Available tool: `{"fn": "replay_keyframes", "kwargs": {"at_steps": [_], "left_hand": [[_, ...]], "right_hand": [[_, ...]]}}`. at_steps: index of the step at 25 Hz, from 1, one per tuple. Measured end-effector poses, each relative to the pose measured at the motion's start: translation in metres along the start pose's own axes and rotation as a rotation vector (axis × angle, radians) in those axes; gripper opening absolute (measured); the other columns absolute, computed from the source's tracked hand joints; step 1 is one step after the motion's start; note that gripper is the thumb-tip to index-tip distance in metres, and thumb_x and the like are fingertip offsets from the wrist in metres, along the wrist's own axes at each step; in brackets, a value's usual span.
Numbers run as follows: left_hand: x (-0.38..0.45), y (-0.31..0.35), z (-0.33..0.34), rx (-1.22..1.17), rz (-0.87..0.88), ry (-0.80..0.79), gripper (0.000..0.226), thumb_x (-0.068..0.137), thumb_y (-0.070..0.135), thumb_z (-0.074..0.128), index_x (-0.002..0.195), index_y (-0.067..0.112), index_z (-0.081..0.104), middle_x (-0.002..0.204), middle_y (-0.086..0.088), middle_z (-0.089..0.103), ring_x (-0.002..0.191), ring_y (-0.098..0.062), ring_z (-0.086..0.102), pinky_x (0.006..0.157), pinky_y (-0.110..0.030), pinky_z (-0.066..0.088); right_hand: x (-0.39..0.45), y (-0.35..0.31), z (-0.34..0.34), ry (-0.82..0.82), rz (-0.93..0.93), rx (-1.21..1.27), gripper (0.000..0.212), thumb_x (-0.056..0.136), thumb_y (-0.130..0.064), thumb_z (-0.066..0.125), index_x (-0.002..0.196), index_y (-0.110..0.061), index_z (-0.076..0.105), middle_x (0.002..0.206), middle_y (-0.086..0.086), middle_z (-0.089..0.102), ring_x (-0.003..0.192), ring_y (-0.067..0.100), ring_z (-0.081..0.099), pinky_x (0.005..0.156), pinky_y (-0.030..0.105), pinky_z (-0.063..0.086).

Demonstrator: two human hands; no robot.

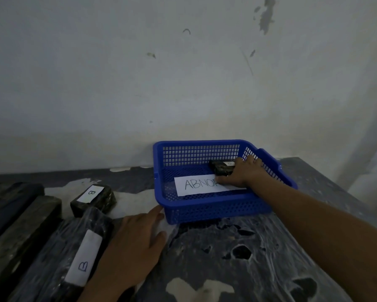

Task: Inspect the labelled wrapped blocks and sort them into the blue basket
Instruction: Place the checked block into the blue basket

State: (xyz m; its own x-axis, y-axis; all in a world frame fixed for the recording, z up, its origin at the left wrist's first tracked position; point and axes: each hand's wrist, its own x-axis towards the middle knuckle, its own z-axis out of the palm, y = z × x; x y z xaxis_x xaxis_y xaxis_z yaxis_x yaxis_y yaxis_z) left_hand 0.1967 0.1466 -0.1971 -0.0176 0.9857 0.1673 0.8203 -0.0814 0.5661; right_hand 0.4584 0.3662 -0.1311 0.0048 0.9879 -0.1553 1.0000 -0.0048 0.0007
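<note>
A blue mesh basket [207, 209] stands against the wall, with a white paper sign [194, 185] reading "ABNOR…" lying on its floor. Inside the basket my right hand [244, 173] grips a small dark wrapped block [221, 167] with a white label, near the back right corner. My left hand [135, 243] rests flat on the table, fingers straight, its fingertips close to the basket's front left corner. A short wrapped block labelled B [94, 199] lies to the left. A long wrapped block labelled B [74, 258] lies beside my left hand.
Dark long bars [19, 225] lie along the left edge of the worn, patchy table [237, 258]. A pale scuffed wall [183, 73] rises right behind the basket. The table's right edge runs past the basket.
</note>
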Motion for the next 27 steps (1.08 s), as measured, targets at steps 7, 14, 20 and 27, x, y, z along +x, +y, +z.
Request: {"fn": "replay_keyframes", "kwargs": {"at_steps": [7,14,20,27], "left_hand": [[0.000,-0.004,0.001,0.023,-0.002,-0.012,0.063,0.102,0.048,0.047,0.157,0.045,0.016,0.150,0.019,0.044,0.138,-0.010,0.036,0.112,-0.028,0.033],[0.001,-0.009,0.004,-0.032,-0.008,-0.023,0.061,0.100,0.050,0.046,0.156,0.048,0.020,0.147,0.022,0.046,0.140,-0.010,0.037,0.114,-0.032,0.036],[-0.004,0.005,-0.004,-0.005,0.033,0.034,0.057,0.102,0.035,0.046,0.156,0.039,0.029,0.150,0.012,0.051,0.134,-0.009,0.047,0.113,-0.025,0.036],[-0.048,0.025,-0.031,-0.291,0.025,0.180,0.041,0.104,0.023,0.051,0.144,0.034,0.049,0.141,0.016,0.051,0.113,0.008,0.047,0.096,-0.007,0.035]], "right_hand": [[-0.001,-0.001,0.002,0.102,-0.097,-0.004,0.102,0.081,-0.082,0.058,0.160,-0.029,0.021,0.166,0.019,0.014,0.151,0.049,0.015,0.120,0.060,0.028],[-0.006,-0.003,-0.010,-0.049,-0.088,0.008,0.102,0.082,-0.083,0.056,0.161,-0.027,0.023,0.165,0.018,0.020,0.151,0.043,0.024,0.124,0.053,0.024],[-0.074,-0.025,-0.046,0.171,-0.246,0.165,0.065,0.103,-0.053,0.050,0.150,-0.008,0.045,0.153,0.019,0.045,0.136,0.038,0.047,0.110,0.045,0.040],[-0.197,-0.080,-0.039,0.285,-0.500,0.361,0.050,0.101,-0.050,0.057,0.138,-0.017,0.055,0.136,0.006,0.054,0.122,0.026,0.055,0.108,0.047,0.046]]}}
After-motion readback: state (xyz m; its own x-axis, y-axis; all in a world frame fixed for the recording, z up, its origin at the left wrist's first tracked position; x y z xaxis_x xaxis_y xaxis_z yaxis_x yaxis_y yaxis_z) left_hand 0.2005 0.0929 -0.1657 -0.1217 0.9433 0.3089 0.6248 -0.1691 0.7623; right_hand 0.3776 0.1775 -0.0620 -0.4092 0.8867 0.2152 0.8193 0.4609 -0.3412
